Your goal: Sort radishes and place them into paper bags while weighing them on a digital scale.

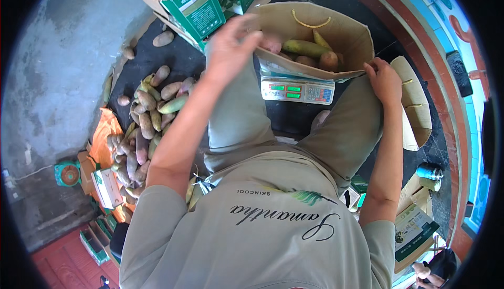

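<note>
An open cardboard box (310, 67) with a yellow cord handle (312, 21) stands on a digital scale (296, 91) in front of my knees. Inside lie green and brownish root vegetables, among them a long green radish (304, 49). My right hand (383, 82) pinches the box's near right corner. At the opposite side my left hand (233, 47) hovers by the box's left edge, thumb and fingers apart, slightly blurred. Nothing shows in it, though its fingertips are partly hidden. Lit digits show on the scale's display.
A pile of root vegetables (144, 126) spreads on the dark floor to my left, beside an orange sheet (103, 137). Green printed boxes (197, 11) stand at the far left. A flattened carton (415, 105) leans at right, with a blue can (429, 171) nearer to me.
</note>
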Demonstrator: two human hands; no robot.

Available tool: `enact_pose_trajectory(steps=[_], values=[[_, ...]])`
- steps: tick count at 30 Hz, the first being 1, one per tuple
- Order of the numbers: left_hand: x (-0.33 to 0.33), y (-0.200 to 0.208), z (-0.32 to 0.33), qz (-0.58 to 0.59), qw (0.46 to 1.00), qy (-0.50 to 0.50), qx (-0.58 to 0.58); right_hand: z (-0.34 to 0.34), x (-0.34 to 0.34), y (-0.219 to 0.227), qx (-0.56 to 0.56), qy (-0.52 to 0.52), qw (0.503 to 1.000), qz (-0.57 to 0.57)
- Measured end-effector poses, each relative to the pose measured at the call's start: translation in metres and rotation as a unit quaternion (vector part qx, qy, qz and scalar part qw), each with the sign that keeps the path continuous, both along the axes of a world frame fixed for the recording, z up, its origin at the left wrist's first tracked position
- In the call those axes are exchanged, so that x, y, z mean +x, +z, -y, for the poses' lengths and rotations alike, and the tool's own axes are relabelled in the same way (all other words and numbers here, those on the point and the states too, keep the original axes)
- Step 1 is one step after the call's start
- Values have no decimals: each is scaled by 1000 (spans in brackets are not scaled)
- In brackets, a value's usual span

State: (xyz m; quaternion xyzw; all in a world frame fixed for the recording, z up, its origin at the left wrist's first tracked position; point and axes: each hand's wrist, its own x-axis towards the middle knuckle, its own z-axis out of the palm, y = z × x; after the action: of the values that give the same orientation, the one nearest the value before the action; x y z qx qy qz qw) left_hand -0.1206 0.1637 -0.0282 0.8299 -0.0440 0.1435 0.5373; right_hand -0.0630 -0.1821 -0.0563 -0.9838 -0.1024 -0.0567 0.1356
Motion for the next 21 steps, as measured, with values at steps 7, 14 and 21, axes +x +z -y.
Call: enact_pose_trajectory(steps=[7, 14, 21], values=[[-145, -72, -154, -91, 933, 281, 206, -4, 2, 10, -22, -13, 999, -39], [-346, -250, -172, -497, 804, 246, 217, -10, 4, 8, -56, -15, 998, -37], [-436, -326, -162, -522, 824, 73, 210, -15, 5, 5, -64, -27, 997, -34]])
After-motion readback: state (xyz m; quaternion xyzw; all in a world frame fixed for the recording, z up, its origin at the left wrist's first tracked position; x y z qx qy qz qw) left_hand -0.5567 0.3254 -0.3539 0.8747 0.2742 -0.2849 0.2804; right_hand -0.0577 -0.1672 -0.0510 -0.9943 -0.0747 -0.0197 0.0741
